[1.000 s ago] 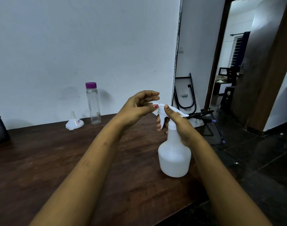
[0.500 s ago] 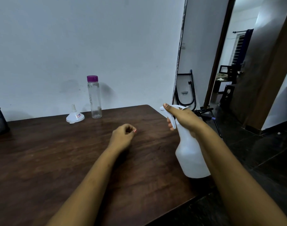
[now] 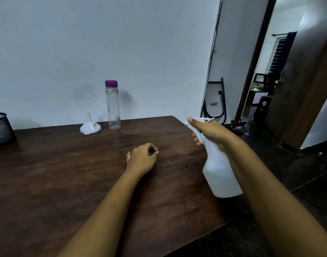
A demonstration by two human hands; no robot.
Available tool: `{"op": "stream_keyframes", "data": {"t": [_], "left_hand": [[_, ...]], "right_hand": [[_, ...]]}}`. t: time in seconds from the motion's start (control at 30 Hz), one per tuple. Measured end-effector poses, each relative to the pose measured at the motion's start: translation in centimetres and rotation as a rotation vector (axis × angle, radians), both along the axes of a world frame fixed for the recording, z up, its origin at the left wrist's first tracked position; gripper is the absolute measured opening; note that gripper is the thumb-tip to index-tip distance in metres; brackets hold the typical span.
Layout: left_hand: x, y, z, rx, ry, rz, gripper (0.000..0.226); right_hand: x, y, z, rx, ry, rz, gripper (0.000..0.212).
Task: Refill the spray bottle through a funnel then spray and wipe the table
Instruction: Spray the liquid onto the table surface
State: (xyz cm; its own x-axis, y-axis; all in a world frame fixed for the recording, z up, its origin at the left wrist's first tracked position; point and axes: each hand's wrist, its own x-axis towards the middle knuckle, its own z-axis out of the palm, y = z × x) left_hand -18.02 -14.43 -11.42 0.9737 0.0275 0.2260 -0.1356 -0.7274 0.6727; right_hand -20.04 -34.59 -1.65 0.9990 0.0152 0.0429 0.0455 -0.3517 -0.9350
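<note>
My right hand grips the neck and trigger of a white spray bottle, held tilted above the right edge of the dark wooden table, nozzle pointing left. My left hand rests on the table's middle as a loose fist, holding nothing. A white funnel lies upside down near the back wall. Beside it stands a clear bottle with a purple cap, upright and capped.
A black mesh basket stands at the table's back left corner. A folded black chair frame leans against the wall beyond the table's right end. An open doorway and dark tiled floor lie to the right.
My left hand let go of the sprayer head and dropped to the table as a fist. My right hand carried the spray bottle to the right and tilted it.
</note>
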Motion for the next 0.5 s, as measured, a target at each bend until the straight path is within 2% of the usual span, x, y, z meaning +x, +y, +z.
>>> {"op": "stream_keyframes", "data": {"t": [0.2,0.37,0.5], "left_hand": [[-0.11,-0.01,-0.07,0.004,-0.012,0.006,0.006],[-0.32,-0.09,-0.23,0.004,-0.013,0.004,0.007],[-0.17,-0.05,-0.14,-0.001,-0.026,0.009,0.011]], "right_hand": [[-0.29,-0.22,0.15,0.024,0.072,0.017,0.029],[0.01,0.18,-0.29,-0.006,-0.009,0.005,0.027],[-0.18,0.38,0.05,0.006,0.019,0.007,0.029]]}}
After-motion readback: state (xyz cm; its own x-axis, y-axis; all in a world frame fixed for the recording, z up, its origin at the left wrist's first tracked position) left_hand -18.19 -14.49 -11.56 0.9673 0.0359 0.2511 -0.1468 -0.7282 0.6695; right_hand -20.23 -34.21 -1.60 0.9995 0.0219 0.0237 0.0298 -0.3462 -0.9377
